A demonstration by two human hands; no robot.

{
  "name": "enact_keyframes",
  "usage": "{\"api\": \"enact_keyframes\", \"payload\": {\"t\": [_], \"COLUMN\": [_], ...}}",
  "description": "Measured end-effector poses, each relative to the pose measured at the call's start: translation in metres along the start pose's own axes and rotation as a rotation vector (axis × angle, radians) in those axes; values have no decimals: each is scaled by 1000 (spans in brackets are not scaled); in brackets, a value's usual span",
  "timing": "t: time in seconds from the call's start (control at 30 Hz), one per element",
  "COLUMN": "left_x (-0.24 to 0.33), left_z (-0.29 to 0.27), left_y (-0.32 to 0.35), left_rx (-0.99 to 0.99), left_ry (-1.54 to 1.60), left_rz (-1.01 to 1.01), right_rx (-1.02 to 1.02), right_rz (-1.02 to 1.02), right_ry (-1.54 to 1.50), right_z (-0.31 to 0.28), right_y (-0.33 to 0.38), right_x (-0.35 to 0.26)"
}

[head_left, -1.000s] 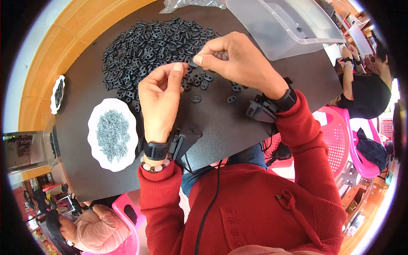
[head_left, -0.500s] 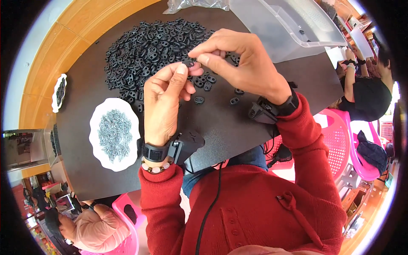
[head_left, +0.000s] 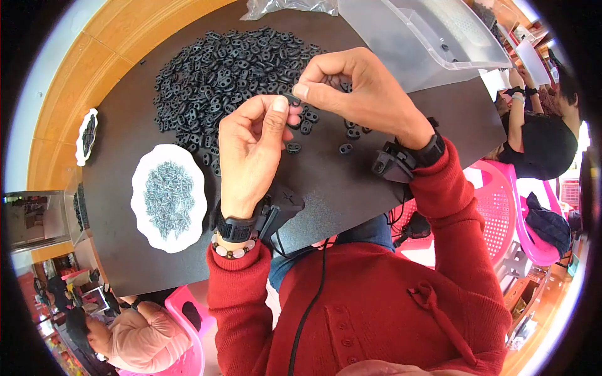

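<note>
Between the thumb and index finger of my left hand (head_left: 251, 141), a small black plastic cord lock (head_left: 292, 99) is pinched. The thumb and index finger of my right hand (head_left: 360, 88) are closed at the right end of the same piece, and whatever lies between those fingertips is mostly hidden. Behind both hands spreads a big heap of black two-hole cord locks (head_left: 219, 78), with loose ones near its front edge. Left of my left forearm, a white scalloped dish (head_left: 143, 216) holds many small metal springs (head_left: 169, 197).
A clear plastic bin (head_left: 433, 59) stands at the table's back right, beside a crumpled clear bag (head_left: 288, 7). Another small white dish (head_left: 81, 141) with dark pieces sits at the far left. Other people are seated at lower left and right, near pink chairs (head_left: 501, 213).
My left hand has shifted slightly right with the cord lock. My right hand's fingertips have come from just above the piece down to its right end.
</note>
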State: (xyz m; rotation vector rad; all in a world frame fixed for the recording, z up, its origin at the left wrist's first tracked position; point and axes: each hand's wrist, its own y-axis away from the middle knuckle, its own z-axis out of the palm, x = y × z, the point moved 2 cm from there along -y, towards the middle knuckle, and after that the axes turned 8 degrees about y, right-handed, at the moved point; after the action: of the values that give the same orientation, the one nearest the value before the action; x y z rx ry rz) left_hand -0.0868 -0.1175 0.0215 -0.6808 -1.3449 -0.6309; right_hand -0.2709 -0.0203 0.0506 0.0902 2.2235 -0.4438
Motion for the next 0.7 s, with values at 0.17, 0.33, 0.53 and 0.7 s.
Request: {"api": "enact_keyframes", "payload": {"t": [0.17,0.33,0.53,0.7], "left_x": [2,6,1,1], "left_z": [-1,2,0,0], "left_y": [1,3,1,-1], "left_rx": [3,22,6,26], "left_ry": [52,56,184,254], "left_rz": [-66,-85,-47,-48], "right_rx": [-62,-84,-86,10], "right_rz": [42,45,35,20], "right_ry": [-62,-89,-186,-146], "right_z": [-1,-2,1,-2], "right_y": [0,0,2,5], "right_x": [2,1,6,-5]}}
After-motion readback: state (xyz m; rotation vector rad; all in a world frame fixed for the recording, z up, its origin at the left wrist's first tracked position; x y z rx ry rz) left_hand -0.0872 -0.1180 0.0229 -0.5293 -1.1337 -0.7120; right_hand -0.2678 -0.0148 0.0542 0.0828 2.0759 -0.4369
